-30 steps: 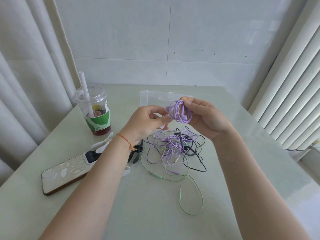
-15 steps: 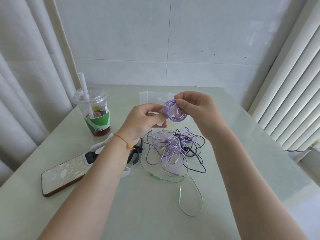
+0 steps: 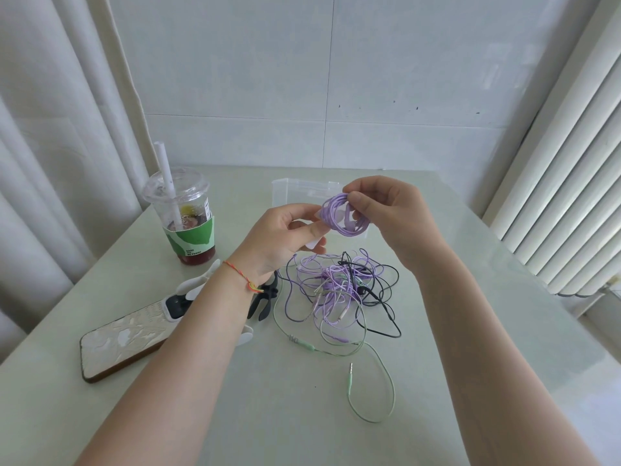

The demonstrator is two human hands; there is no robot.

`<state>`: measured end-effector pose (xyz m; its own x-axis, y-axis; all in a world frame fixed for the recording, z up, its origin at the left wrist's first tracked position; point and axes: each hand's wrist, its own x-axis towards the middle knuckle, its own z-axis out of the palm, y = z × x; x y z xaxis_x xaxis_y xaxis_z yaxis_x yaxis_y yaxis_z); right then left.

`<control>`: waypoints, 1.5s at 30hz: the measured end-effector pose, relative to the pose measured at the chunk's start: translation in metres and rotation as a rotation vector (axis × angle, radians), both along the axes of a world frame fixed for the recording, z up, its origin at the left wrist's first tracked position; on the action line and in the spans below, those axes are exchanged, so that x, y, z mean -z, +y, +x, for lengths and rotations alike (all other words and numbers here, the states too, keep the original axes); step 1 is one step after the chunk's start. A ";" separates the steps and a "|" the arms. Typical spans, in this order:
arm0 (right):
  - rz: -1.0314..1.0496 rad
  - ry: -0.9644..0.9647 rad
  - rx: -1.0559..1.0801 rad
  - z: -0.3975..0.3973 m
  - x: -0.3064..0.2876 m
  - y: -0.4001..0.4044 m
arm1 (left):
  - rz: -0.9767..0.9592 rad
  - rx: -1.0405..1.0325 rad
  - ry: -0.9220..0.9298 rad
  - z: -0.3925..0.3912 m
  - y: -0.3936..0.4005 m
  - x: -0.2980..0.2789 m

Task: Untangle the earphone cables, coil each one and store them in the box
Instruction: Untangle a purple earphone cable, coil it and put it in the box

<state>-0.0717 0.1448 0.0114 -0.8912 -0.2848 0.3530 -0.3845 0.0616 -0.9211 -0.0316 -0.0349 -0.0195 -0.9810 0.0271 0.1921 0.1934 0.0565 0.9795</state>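
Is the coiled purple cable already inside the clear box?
No, the right hand holds the coiled purple cable up in front of the clear box.

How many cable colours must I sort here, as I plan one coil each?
3 colours: purple, coiled in both hands and in the tangle; black at the tangle's right; green trailing nearest. Some may be hidden.

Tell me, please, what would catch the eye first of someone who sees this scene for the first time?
The small coil of lilac earphone cable, held up above the table's middle by the right hand and the left hand. Just below lies the loose tangle of lilac, black and pale green cables on the pale green table. At the far left stands a clear plastic cup with a white straw and green sleeve.
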 end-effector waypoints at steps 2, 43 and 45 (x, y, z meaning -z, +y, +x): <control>-0.035 -0.018 -0.017 0.001 -0.001 0.000 | -0.029 -0.023 -0.005 -0.002 -0.001 0.002; -0.024 -0.078 -0.019 0.014 -0.011 -0.011 | 0.186 0.189 0.001 0.002 -0.001 0.002; 0.019 -0.028 0.002 0.014 -0.011 -0.012 | 0.158 0.168 0.007 0.001 0.000 0.002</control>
